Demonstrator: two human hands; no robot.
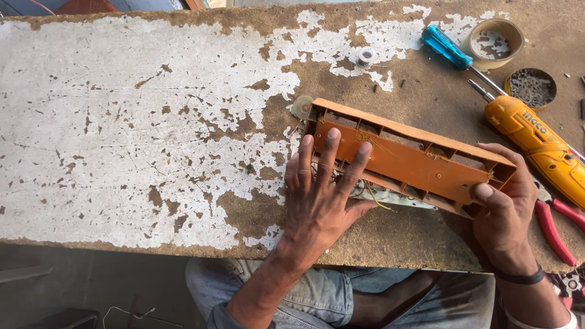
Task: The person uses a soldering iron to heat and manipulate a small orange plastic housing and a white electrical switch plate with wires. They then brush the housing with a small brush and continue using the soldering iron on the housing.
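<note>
Left hand [322, 194] lies flat, fingers spread, pressing on the near end of an orange plastic housing [407, 158] at the bench's centre-right. Right hand [503, 204] clasps the housing's far end, thumb on its rim. The housing sits open side up, its ribs bare; thin wires and a pale board [390, 198] show under its 6 o'clock edge, so it seems partly taken apart. At 2 o'clock rest a blue-handled screwdriver [448, 47] and a yellow power screwdriver [539, 141], both untouched.
</note>
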